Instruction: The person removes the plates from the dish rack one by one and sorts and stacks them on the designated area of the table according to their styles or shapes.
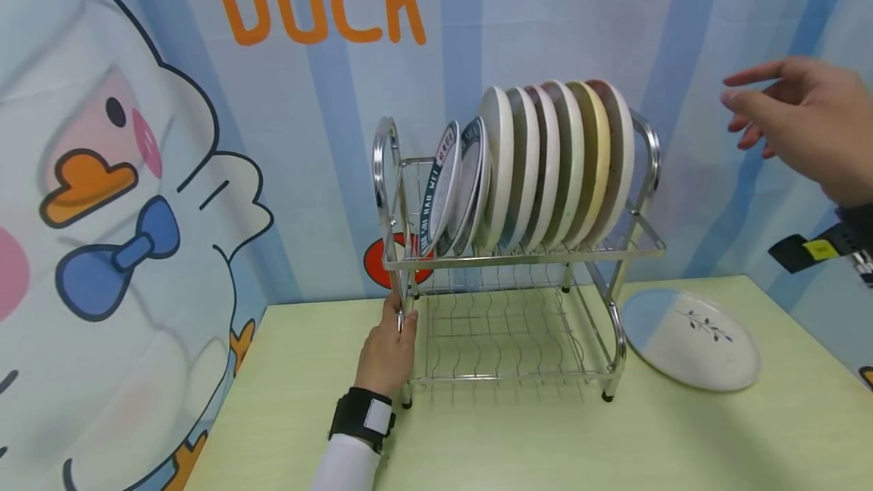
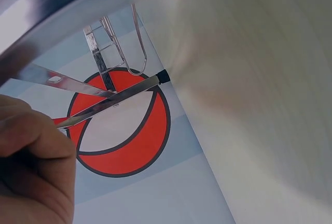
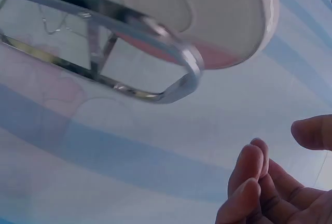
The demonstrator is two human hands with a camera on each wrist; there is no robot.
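A two-tier chrome dish rack [image 1: 508, 258] stands on the table. My left hand [image 1: 385, 358] holds its left side frame low down; in the left wrist view the fingers [image 2: 39, 141] are curled beside the metal bars. On the upper tier several large plates [image 1: 555, 165] stand on edge in a row, with smaller dark-rimmed plates [image 1: 439, 188] leaning at their left. To the right of the rack my right hand [image 1: 808, 116] hovers in the air, fingers loosely bent and holding nothing. The right wrist view shows that hand apart from the rack's rounded end and the outermost plate [image 3: 207, 22].
An oval white and blue plate with a leaf sprig [image 1: 709, 347] lies flat on the pale table [image 1: 286, 400], right of the rack. The rack's lower tier [image 1: 498, 332] bears no dishes. Behind hangs a blue striped backdrop [image 1: 327, 120] with a duck drawing.
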